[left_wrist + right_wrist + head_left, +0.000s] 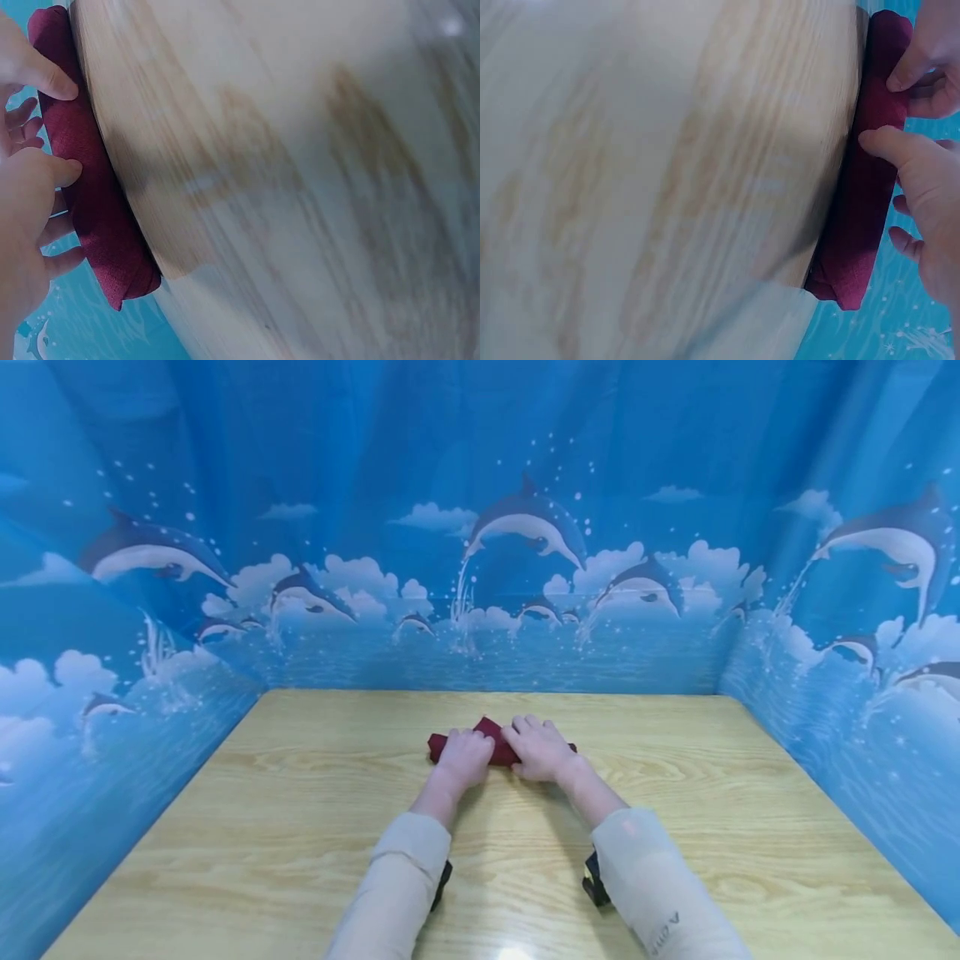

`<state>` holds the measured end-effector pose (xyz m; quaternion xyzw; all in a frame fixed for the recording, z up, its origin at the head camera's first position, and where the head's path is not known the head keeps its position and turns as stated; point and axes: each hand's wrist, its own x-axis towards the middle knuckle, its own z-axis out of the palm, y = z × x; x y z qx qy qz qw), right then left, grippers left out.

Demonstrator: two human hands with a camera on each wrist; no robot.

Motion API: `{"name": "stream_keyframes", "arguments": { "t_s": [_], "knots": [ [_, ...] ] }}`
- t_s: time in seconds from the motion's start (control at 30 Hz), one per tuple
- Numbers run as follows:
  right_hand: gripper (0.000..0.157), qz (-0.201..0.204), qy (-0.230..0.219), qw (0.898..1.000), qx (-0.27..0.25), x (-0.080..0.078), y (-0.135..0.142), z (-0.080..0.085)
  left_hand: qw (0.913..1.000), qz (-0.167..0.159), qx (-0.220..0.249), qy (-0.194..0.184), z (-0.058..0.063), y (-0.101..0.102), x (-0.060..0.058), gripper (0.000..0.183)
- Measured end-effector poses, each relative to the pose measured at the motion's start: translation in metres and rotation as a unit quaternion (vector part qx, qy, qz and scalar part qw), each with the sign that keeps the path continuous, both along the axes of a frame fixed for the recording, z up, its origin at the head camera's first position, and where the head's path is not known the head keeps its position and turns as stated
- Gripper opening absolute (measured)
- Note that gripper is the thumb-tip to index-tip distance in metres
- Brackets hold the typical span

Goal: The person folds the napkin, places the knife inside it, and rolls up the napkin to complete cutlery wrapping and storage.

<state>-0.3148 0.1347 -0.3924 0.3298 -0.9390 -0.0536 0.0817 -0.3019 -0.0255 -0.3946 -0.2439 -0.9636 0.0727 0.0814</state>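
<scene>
A dark red cloth (497, 746), rolled into a long bundle, lies across the far part of the table, with a pointed corner sticking up between the hands. My left hand (467, 755) holds its left half; the left wrist view shows the left hand's thumb (69, 171) on the near side and fingers reaching round behind. On the right half, my right hand (538, 748) grips the roll, its thumb (881, 142) pressed on the near face in the right wrist view. Both ends of the roll poke out past the hands.
The wood-grain table (300, 827) runs back to a blue curtain (360, 643) printed with dolphins and clouds, which also lines the left and right sides. Dark wrist-worn devices show under both sleeves (408, 868).
</scene>
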Motion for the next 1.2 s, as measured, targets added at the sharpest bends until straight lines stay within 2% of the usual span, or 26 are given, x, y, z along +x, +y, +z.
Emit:
{"name": "stream_keyframes", "arguments": {
  "t_s": [0.27,0.57,0.7,0.93,1.2],
  "knots": [
    [0.044,-0.013,0.028,0.999,0.035,0.0026,-0.0016,-0.0043,0.9997,0.022,0.010,-0.010,0.0014,0.0016,-0.0014,0.010],
    [0.038,-0.010,0.031,0.999,0.033,0.0018,-0.0025,-0.0056,0.9993,0.034,0.005,-0.014,0.0031,0.0027,0.0001,0.025],
    [0.040,-0.010,0.027,0.999,0.030,0.0005,-0.0023,-0.0056,0.9995,0.030,-0.002,-0.011,0.0026,0.0035,-0.0008,0.035],
    [0.043,0.000,0.023,0.999,0.030,-0.0010,-0.0016,-0.0061,0.9996,0.027,-0.003,-0.010,0.0034,0.0033,-0.0006,0.030],
    [0.045,-0.002,0.002,1.000,0.026,-0.0047,-0.0004,-0.0060,0.9999,0.007,-0.011,0.008,0.0023,0.0033,-0.0008,0.029]
  ]
}}
